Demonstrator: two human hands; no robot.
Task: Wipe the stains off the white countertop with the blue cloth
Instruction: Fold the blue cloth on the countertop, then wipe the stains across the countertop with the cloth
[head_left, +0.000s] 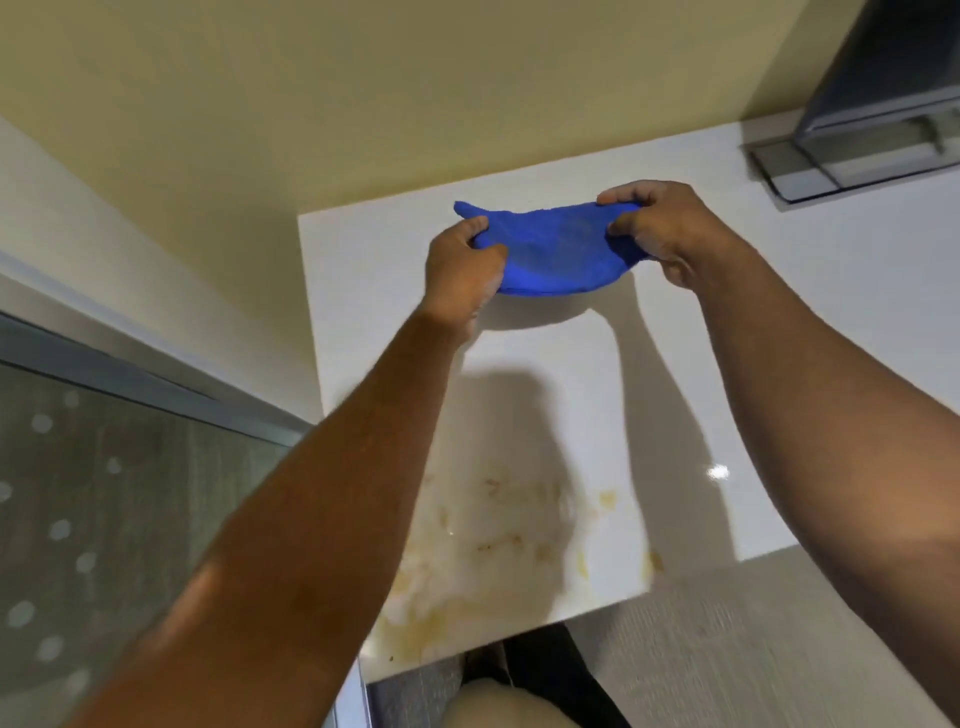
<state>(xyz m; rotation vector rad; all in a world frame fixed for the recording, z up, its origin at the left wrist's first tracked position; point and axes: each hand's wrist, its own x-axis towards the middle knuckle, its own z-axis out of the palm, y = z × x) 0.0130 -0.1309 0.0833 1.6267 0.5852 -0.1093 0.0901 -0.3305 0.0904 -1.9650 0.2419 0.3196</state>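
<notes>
A folded blue cloth (553, 249) is stretched between both hands above the far part of the white countertop (571, 374). My left hand (462, 270) grips its left end and my right hand (660, 228) grips its right end. The cloth sags in the middle and casts a shadow on the counter below. Yellow-brown stains (498, 540) are smeared across the near part of the countertop, close to its front edge, between my two forearms.
A beige wall (363, 104) backs the counter. A grey metal appliance or frame (857, 135) stands at the far right corner. A frosted glass panel (104, 519) with dots lies left of the counter. Grey floor (753, 649) shows below the front edge.
</notes>
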